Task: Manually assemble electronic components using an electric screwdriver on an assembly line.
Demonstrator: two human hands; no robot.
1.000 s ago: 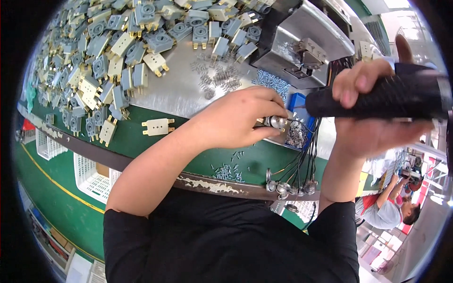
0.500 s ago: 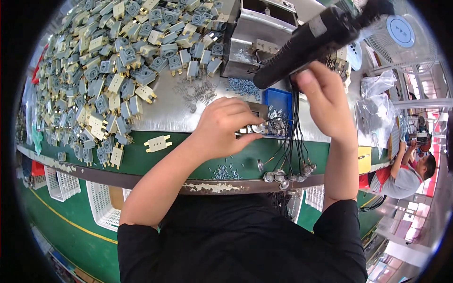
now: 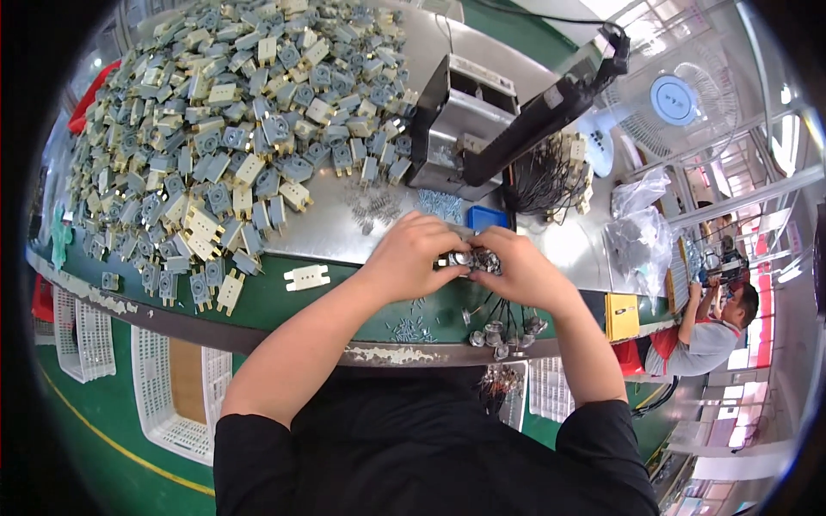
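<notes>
My left hand [image 3: 413,260] is closed, its thumb and fingers pinching a small shiny metal part [image 3: 462,258] just above the table's near side. My right hand [image 3: 521,268] meets it from the other side, fingertips pressed together around small metal pieces at the same spot. The fingers hide most of what is held, so the exact kind cannot be made out. Behind the hands a black electric screwdriver [image 3: 527,129] hangs tilted, touched by neither hand. Round metal pieces on black wires [image 3: 495,334] lie at the table edge below my right hand.
A big heap of grey and cream switch-like blocks [image 3: 249,129] covers the left. Springs [image 3: 372,206], blue screws [image 3: 440,205], a blue tray [image 3: 488,218] and a metal box [image 3: 460,129] stand beyond. Loose screws [image 3: 411,330] lie close to me. A co-worker [image 3: 701,331] sits far right.
My right hand has left the black screwdriver and come down beside my left hand at the metal part. The screwdriver now hangs free. The whole view has shifted slightly.
</notes>
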